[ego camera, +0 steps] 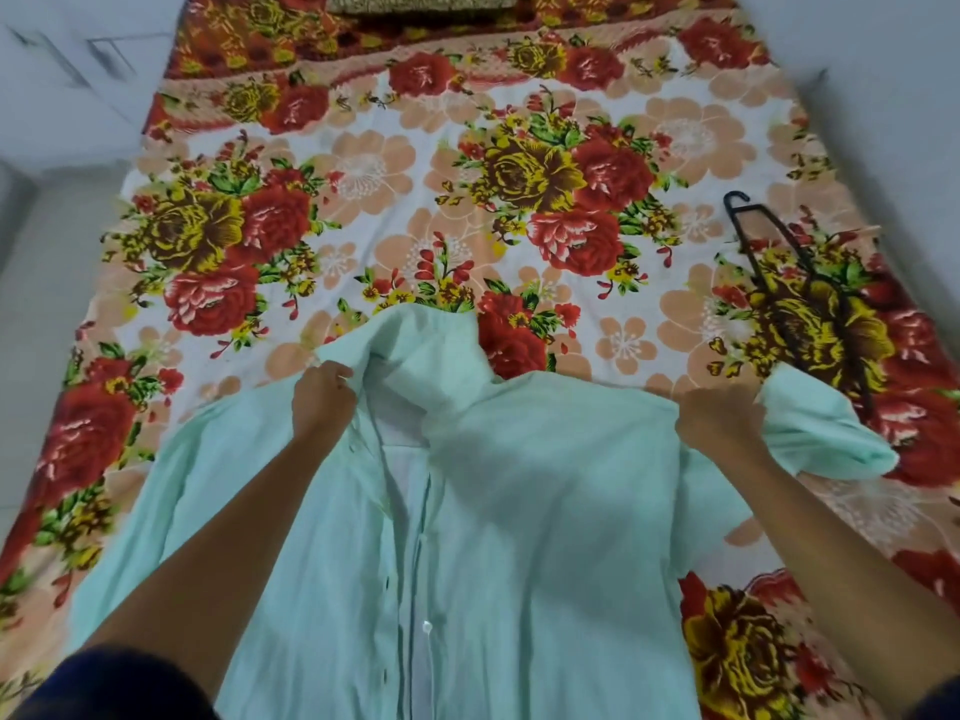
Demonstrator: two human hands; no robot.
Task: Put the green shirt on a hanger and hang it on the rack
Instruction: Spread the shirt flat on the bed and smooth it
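The pale green shirt (pixel 519 485) lies front-up and partly unbuttoned on the flowered bed, its collar pointing away from me. My left hand (pixel 322 402) grips the shirt's left shoulder beside the collar. My right hand (pixel 719 413) grips the right shoulder, where the sleeve bunches out to the right. A black plastic hanger (pixel 802 272) lies flat on the bed beyond my right hand, hook pointing away, apart from the shirt. No rack is in view.
The flowered bedsheet (pixel 467 200) covers the whole bed. A patterned pillow (pixel 421 5) sits at the far end. White floor and wall (pixel 62 96) lie to the left, with a pale wall to the right.
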